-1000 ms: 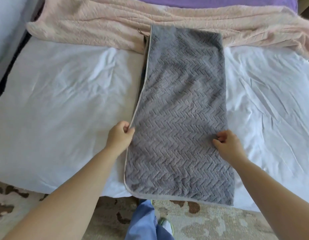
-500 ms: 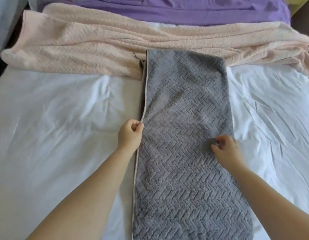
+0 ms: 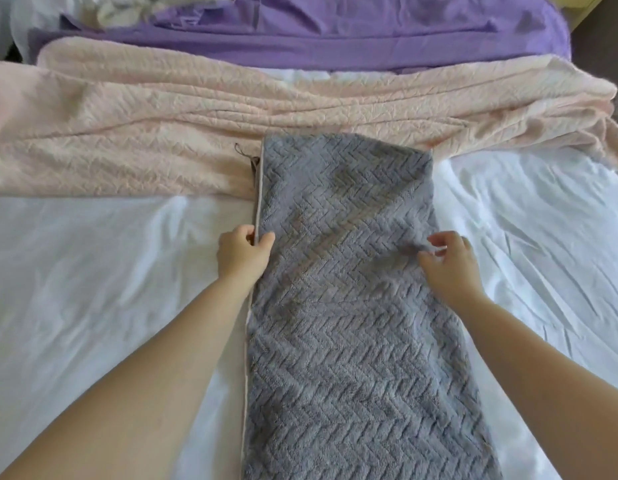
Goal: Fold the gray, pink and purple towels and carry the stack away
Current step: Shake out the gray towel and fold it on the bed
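The gray towel (image 3: 349,306), with a herringbone weave, lies folded into a long narrow strip down the middle of the bed. My left hand (image 3: 243,254) pinches its piped left edge about a third of the way down. My right hand (image 3: 451,263) pinches a fold of cloth at its right edge, level with the left hand. The pink towel (image 3: 196,123) lies rumpled across the bed behind it, under the gray towel's far end. Beyond that, the purple towel (image 3: 370,32) lies spread out.
A white sheet (image 3: 93,289) covers the bed on both sides of the gray strip. A crumpled white cloth (image 3: 124,10) sits at the far left, past the purple towel. A dark gap (image 3: 602,39) marks the bed's far right edge.
Both hands have slid up the gray towel's side edges, away from its near end. My view has tilted up the bed, so the floor and the towel's near end have dropped out of sight.
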`<act>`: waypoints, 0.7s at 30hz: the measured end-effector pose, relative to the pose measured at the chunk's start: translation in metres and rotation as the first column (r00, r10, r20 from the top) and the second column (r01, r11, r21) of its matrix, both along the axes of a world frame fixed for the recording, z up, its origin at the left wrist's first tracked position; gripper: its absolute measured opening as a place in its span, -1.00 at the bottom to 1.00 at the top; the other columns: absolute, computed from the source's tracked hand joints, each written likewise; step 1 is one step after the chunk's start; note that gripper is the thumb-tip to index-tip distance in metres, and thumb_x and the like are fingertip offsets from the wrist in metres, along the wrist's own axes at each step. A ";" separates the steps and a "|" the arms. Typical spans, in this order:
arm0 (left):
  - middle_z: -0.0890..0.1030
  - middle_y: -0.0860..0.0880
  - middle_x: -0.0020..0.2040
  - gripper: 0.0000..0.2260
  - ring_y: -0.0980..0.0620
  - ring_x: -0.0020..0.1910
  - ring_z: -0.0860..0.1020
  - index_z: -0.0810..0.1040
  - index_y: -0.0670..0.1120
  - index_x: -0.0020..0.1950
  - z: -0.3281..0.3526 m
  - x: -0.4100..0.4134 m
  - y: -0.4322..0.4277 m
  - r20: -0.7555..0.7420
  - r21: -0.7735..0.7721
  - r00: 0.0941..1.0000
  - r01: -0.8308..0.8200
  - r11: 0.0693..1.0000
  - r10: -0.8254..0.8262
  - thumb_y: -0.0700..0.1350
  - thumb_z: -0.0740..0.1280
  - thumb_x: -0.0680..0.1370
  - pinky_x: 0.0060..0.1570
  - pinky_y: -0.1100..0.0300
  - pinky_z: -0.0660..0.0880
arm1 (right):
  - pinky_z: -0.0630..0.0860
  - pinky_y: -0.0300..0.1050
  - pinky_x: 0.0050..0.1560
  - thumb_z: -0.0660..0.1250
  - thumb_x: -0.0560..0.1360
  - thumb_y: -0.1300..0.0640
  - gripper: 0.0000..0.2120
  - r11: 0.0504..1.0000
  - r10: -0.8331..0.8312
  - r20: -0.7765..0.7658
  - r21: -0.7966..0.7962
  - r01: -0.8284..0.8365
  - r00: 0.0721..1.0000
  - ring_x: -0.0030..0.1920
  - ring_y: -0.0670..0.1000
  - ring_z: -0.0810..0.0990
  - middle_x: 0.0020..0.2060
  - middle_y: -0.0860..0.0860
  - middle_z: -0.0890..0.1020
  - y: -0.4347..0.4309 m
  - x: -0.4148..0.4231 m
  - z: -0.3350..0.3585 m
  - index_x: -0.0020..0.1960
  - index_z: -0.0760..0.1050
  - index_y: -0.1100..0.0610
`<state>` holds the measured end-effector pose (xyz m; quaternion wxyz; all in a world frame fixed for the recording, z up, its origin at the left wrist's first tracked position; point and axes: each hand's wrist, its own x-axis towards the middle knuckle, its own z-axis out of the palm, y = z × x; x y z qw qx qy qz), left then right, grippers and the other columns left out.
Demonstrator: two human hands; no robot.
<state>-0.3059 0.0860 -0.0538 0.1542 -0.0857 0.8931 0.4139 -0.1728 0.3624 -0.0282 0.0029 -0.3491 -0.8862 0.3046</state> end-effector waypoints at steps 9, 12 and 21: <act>0.50 0.10 -0.12 -0.68 0.10 -0.20 0.49 0.41 -0.06 0.16 0.020 -0.106 0.065 -0.092 0.122 0.993 -0.064 0.990 0.075 0.00 0.39 0.49 -0.28 0.30 0.33 | 0.47 -0.08 0.01 0.27 0.53 -0.04 -0.53 0.993 0.107 -0.056 -0.047 -0.110 0.993 0.07 0.05 0.50 0.27 0.11 0.47 0.069 -0.131 0.019 0.40 0.30 0.01; 0.50 0.12 0.01 -0.54 0.27 -0.15 0.47 0.29 -0.03 0.24 0.027 -0.127 0.078 -0.053 0.289 0.982 -0.158 0.944 0.181 -0.02 0.45 0.46 -0.24 0.38 0.33 | 0.38 -0.27 -0.30 0.25 0.54 -0.11 -0.56 0.939 0.262 0.013 -0.233 -0.252 0.965 -0.19 -0.16 0.50 0.17 0.01 0.54 0.073 -0.151 0.020 0.38 0.31 -0.07; 0.49 -0.03 -0.03 -0.61 0.04 -0.27 0.46 0.45 0.10 0.13 0.042 -0.119 0.047 0.160 -0.060 0.868 0.484 0.873 -0.470 -0.32 0.36 0.44 -0.34 0.25 0.37 | 0.31 -0.09 -0.03 0.06 0.62 -0.06 -0.75 0.779 0.541 0.395 0.097 -0.619 0.742 -0.24 0.02 0.54 -0.34 -0.09 0.60 0.072 -0.133 0.016 -0.09 0.45 -0.03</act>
